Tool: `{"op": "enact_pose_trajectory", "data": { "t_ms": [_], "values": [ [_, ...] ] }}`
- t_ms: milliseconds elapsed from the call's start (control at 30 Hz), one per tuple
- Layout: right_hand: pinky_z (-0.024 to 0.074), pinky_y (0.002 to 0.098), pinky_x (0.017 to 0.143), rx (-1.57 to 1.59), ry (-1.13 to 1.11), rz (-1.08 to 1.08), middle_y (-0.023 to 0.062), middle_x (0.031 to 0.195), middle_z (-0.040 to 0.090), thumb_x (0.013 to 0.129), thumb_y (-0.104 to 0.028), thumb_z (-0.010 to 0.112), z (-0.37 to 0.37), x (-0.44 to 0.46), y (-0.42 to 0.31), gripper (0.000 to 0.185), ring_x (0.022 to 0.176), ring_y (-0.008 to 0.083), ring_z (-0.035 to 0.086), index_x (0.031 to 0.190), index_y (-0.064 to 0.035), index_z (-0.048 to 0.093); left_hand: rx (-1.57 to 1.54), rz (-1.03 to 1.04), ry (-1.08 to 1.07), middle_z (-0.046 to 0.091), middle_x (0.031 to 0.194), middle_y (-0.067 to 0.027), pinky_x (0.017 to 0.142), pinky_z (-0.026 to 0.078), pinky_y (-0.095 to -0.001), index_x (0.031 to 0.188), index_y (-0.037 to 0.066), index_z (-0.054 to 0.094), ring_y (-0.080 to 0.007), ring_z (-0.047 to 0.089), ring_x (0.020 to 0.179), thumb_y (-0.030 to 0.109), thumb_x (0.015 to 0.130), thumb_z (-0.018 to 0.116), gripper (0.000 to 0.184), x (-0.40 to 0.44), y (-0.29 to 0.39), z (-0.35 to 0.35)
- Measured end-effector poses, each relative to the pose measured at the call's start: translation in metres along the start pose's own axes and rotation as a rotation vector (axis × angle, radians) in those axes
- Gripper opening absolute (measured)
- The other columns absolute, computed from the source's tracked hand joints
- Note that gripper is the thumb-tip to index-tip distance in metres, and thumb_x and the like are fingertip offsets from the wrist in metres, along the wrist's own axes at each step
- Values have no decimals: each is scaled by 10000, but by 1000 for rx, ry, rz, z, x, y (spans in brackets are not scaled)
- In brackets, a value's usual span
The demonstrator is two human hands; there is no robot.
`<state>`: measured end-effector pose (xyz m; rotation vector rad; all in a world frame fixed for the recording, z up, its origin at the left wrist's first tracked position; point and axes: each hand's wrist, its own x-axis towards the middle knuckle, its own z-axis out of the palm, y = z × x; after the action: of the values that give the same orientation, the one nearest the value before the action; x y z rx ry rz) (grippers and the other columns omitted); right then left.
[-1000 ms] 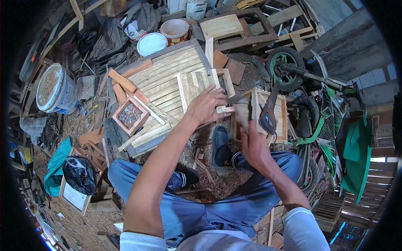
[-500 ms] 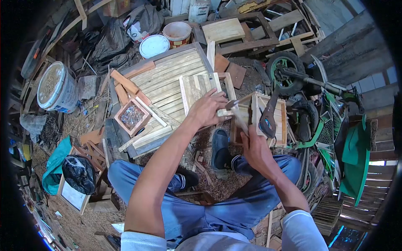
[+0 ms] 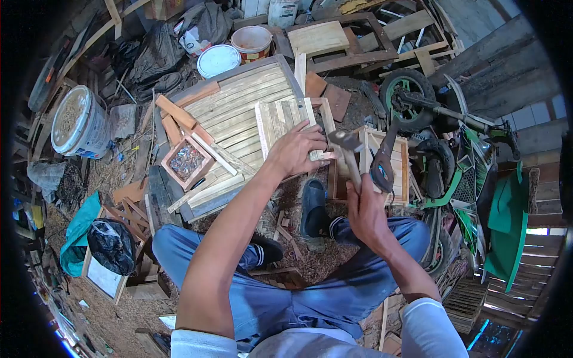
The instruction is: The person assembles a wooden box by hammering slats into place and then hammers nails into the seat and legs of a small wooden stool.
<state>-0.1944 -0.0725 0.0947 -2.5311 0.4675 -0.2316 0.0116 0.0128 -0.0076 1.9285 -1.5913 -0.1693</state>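
A small slatted wooden panel [image 3: 276,122] lies tilted on the larger slatted board. My left hand [image 3: 295,149] grips its right side, fingers over the top edge. By those fingertips a short wood piece [image 3: 322,156] sticks out. My right hand [image 3: 367,209] is wrapped around the handle of a hammer [image 3: 351,161]. The hammer's dark head [image 3: 346,140] is in the air, just right of my left fingers. Behind the panel a reddish wooden frame [image 3: 326,116] shows in part. Any nail at the fingertips is too small to make out.
The large slatted board [image 3: 239,110] holds loose wood strips and a wooden box of nails [image 3: 187,161]. A handsaw [image 3: 385,161] leans on a wooden crate [image 3: 401,173] at my right. Beyond it lies a green small motorbike [image 3: 462,179]. Buckets [image 3: 80,122] stand at left.
The hammer head has lifted away from the panel's edge, up and to the right. My left hand stays at nearly the same place on the panel.
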Motion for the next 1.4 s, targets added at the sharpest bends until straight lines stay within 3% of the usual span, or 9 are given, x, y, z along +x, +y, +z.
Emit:
{"op": "enact_pose_trajectory", "data": {
  "t_ms": [67, 300, 500, 633, 833, 967, 1167, 1267, 1400],
  "values": [
    [408, 617, 531, -80, -140, 109, 302, 591, 552, 972, -131, 519, 13, -3, 18, 174, 593, 531, 555, 1010, 1, 413, -1, -10, -32, 639, 1255, -49, 1213, 213, -414, 1164, 125, 689, -225, 462, 1333, 329, 758, 721, 455, 0, 1, 0],
    [414, 619, 536, 45, 0, 55, 316, 603, 556, 975, -147, 512, -3, 1, -3, 191, 600, 538, 554, 1005, 12, 410, -5, 2, -23, 621, 1292, -55, 1208, 228, -439, 1159, 138, 701, -243, 479, 1321, 321, 756, 747, 444, 1, -2, 2],
    [408, 615, 553, -81, -137, 112, 318, 613, 556, 974, -134, 511, 4, 2, 15, 185, 620, 539, 556, 994, 22, 414, -2, 14, -19, 636, 1268, -67, 1209, 218, -432, 1136, 130, 704, -252, 475, 1320, 334, 763, 721, 425, 4, 0, -5],
    [408, 613, 551, -4, 47, -11, 322, 610, 554, 974, -132, 512, -7, 4, -12, 177, 619, 536, 560, 973, 19, 419, -6, 2, -25, 648, 1242, -83, 1201, 234, -440, 1140, 134, 704, -273, 481, 1316, 319, 760, 729, 423, 1, 2, -5],
    [403, 610, 547, -89, -150, 141, 324, 610, 549, 975, -138, 517, 11, 3, 15, 182, 624, 543, 556, 970, 15, 418, -14, 8, -40, 636, 1271, -74, 1204, 233, -435, 1171, 146, 695, -266, 477, 1319, 307, 755, 733, 447, 4, 3, -10],
    [401, 617, 539, 52, 12, 64, 322, 605, 551, 976, -134, 513, 0, 2, -4, 181, 606, 547, 551, 969, 19, 416, -11, 4, -33, 642, 1261, -57, 1205, 237, -434, 1177, 147, 693, -248, 481, 1316, 308, 757, 735, 452, 2, 2, -4],
    [388, 605, 520, -91, -147, 130, 303, 581, 536, 968, -108, 527, 12, 0, 18, 166, 597, 540, 548, 966, 15, 414, -3, 15, 41, 662, 1200, -32, 1205, 231, -413, 1074, 109, 719, -211, 492, 1302, 380, 785, 709, 396, 2, -3, -1],
    [383, 599, 502, 6, 60, -48, 302, 580, 538, 969, -109, 527, 2, 1, -3, 174, 589, 529, 553, 949, 16, 408, -6, 15, 18, 659, 1206, -32, 1207, 229, -411, 1081, 111, 716, -212, 489, 1307, 375, 788, 712, 395, 0, 0, 0],
    [385, 586, 494, -45, -3, 18, 305, 583, 536, 968, -106, 534, 8, -4, 0, 177, 592, 527, 552, 939, 12, 405, -17, -9, -1, 658, 1208, -35, 1207, 229, -412, 1080, 112, 713, -222, 488, 1307, 372, 765, 726, 408, 1, 1, 2]
  ]
}}
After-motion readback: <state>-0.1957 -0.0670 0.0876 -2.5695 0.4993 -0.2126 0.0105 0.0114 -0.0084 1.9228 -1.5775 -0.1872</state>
